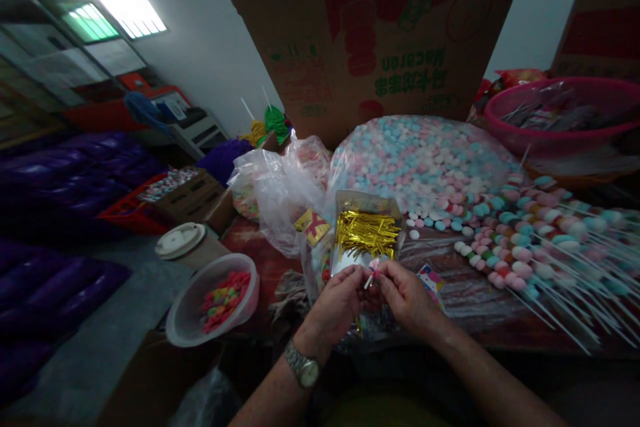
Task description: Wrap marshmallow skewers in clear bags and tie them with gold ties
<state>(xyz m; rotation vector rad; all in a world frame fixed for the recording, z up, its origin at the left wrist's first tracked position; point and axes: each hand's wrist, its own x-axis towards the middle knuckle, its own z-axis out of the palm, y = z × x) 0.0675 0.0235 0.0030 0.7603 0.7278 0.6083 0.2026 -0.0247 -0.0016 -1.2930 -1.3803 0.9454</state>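
Note:
In front of me, my left hand and my right hand meet with fingertips pinched together. Between them is the gathered end of a clear wrapper with some pink on it and a short white stick end poking out; the rest is hidden by my fingers. Just beyond my fingertips stands a tray holding a heap of gold twist ties. Under my right wrist lies a small printed card or packet.
Skewers of pastel candies are piled at the right, below a pink basin. Behind the tray is a big clear bag of candies. A white tub with colourful sweets stands left. A large cardboard box closes off the back.

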